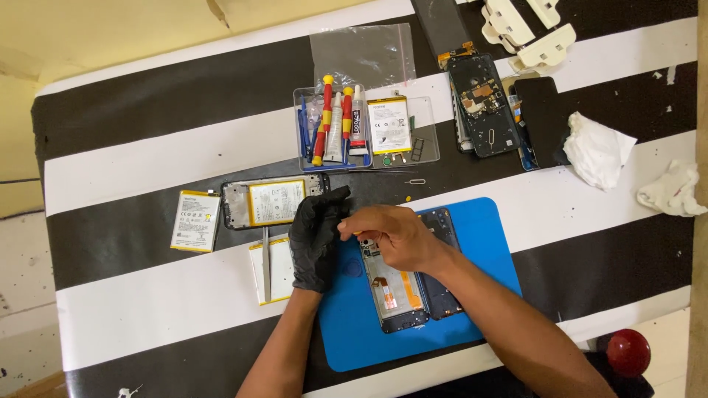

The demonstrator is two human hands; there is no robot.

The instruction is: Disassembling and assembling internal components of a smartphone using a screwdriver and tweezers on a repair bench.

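The bare right hand (394, 236) hides the top of the opened phone frame (398, 291) on the blue rubber mat (487, 243). At the desk's far edge, cream plastic clips (527, 33) are cut off by the picture's top edge, and the small parts in the clear plastic tray (420, 121) are too small to tell.

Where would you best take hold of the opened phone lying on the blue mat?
Probably by its long side edges near the lower end of the opened phone, coming from above. It lies flat on the blue mat with its parts facing up; the gloved left hand and bare right hand cover the top end.
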